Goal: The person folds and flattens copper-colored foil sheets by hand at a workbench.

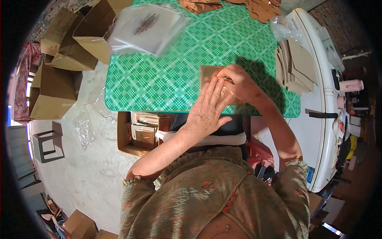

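Observation:
A flat tan cardboard piece in shiny clear plastic lies on the green checked tablecloth, close to the table's near edge. My left hand lies across it with fingers stretched out and thumb apart, pressing on the plastic. Over the right part of the same packet, my right hand has its fingers bent and pinched together at the clear plastic. Both hands touch or nearly touch at the fingertips and cover much of the packet. What exactly the right fingertips grip is partly hidden.
Clear plastic bags lie at the table's far left. Cardboard sheets are stacked at the right, beside a white appliance. Brown pieces rest at the far edge. A box with packets stands below; open cartons stand left.

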A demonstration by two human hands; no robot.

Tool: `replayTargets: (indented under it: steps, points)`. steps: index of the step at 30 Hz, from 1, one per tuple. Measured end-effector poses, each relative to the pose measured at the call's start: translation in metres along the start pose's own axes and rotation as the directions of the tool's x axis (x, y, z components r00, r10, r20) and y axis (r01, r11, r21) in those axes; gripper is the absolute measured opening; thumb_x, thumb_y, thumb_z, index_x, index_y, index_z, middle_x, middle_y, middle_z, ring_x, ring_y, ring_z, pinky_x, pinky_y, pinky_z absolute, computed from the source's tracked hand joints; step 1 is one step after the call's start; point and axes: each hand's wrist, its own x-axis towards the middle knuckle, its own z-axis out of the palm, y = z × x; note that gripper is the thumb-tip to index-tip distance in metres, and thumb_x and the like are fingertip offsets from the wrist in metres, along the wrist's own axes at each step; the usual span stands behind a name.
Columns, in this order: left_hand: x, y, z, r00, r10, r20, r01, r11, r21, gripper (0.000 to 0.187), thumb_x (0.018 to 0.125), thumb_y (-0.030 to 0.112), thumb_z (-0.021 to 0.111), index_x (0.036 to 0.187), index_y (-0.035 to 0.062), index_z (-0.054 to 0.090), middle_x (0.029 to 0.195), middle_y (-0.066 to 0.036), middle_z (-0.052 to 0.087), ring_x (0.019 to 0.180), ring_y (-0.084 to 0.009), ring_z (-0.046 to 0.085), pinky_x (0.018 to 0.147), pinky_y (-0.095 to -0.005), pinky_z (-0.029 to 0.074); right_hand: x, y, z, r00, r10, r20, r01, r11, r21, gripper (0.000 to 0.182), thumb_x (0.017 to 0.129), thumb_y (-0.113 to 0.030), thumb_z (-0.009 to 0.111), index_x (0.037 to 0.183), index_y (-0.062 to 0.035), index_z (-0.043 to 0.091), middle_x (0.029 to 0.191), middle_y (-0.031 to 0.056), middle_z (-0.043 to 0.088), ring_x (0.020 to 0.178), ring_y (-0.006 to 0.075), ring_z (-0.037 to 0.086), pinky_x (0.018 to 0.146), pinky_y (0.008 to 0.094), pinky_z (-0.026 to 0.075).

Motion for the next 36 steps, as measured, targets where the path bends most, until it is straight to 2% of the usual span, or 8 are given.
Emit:
replayTargets:
  steps: [2,8,11,14,17,20,23,36]
  points:
    - [0.000,0.000,0.000,1.000,0.000,0.001,0.000,1.000,0.004,0.080,0.093,0.064,0.064,0.153,0.0110,0.053,0.169,-0.033,0.021,0.160,-0.0458,0.014,0.131,-0.0550,0.017,0.003,-0.003,-0.004,0.999,-0.048,0.023,0.048,0.999,-0.018,0.014,0.092,-0.008,0.069,0.105,-0.0016,0.067,0.098,0.0178,0.069,0.096,0.0406,0.066,0.086,0.0486,0.053]
    - [0.000,0.000,0.001,1.000,-0.008,0.001,0.008,1.000,-0.009,0.081,0.094,0.064,0.063,0.154,0.0106,0.052,0.169,-0.034,0.018,0.160,-0.0461,0.015,0.131,-0.0551,0.017,0.009,-0.008,-0.012,0.923,0.268,0.276,-0.333,0.917,0.222,0.025,0.097,-0.010,0.062,0.119,0.0006,0.068,0.113,0.0185,0.071,0.104,0.0349,0.068,0.091,0.0404,0.055]
    - [0.001,0.000,0.000,1.000,-0.013,0.004,0.013,1.000,-0.020,0.082,0.094,0.064,0.063,0.155,0.0102,0.050,0.169,-0.034,0.018,0.160,-0.0461,0.015,0.131,-0.0548,0.016,0.012,-0.007,-0.009,0.934,0.255,0.250,-0.292,0.948,0.125,0.022,0.096,-0.010,0.064,0.116,-0.0006,0.068,0.109,0.0170,0.070,0.097,0.0345,0.068,0.085,0.0410,0.055]
    - [0.001,0.000,-0.001,0.999,-0.024,0.029,0.024,1.000,-0.018,0.083,0.095,0.065,0.061,0.156,0.0097,0.049,0.169,-0.035,0.018,0.160,-0.0462,0.014,0.131,-0.0546,0.016,0.006,0.016,0.006,0.995,-0.064,0.070,0.070,0.995,-0.076,0.015,0.092,-0.013,0.068,0.105,-0.0039,0.066,0.093,0.0151,0.069,0.087,0.0400,0.066,0.077,0.0490,0.054]
    - [0.003,0.000,-0.001,0.998,-0.032,0.057,0.032,0.999,0.002,0.083,0.096,0.066,0.059,0.156,0.0088,0.049,0.169,-0.035,0.019,0.160,-0.0461,0.015,0.131,-0.0545,0.016,0.003,0.019,0.011,0.976,-0.203,0.074,0.215,0.942,-0.257,0.017,0.087,-0.011,0.070,0.102,-0.0060,0.064,0.088,0.0109,0.064,0.083,0.0354,0.063,0.076,0.0470,0.052]
    - [0.003,0.001,0.000,0.997,-0.036,0.063,0.035,0.999,0.004,0.082,0.097,0.066,0.057,0.155,0.0079,0.050,0.169,-0.035,0.019,0.160,-0.0458,0.015,0.131,-0.0545,0.016,0.002,0.012,0.010,0.980,-0.190,0.062,0.199,0.899,-0.389,0.020,0.082,-0.011,0.071,0.100,-0.0067,0.063,0.087,0.0088,0.062,0.085,0.0323,0.062,0.078,0.0446,0.051]
    - [0.002,0.000,0.000,0.997,-0.036,0.063,0.037,0.999,-0.011,0.082,0.097,0.066,0.057,0.155,0.0074,0.050,0.169,-0.034,0.020,0.160,-0.0454,0.015,0.131,-0.0544,0.016,0.005,-0.002,0.007,0.993,-0.110,0.047,0.119,0.896,-0.427,0.016,0.090,-0.007,0.066,0.105,-0.0034,0.064,0.096,0.0094,0.059,0.089,0.0309,0.060,0.080,0.0423,0.050]
    - [0.001,0.001,-0.002,0.998,-0.030,0.058,0.030,1.000,0.002,0.084,0.098,0.066,0.056,0.159,0.0086,0.044,0.170,-0.032,0.018,0.160,-0.0458,0.016,0.131,-0.0550,0.016,-0.002,0.000,-0.003,0.988,-0.156,0.007,0.150,0.937,-0.314,0.032,0.081,-0.013,0.073,0.110,-0.0044,0.067,0.096,0.0102,0.063,0.094,0.0323,0.061,0.085,0.0447,0.051]
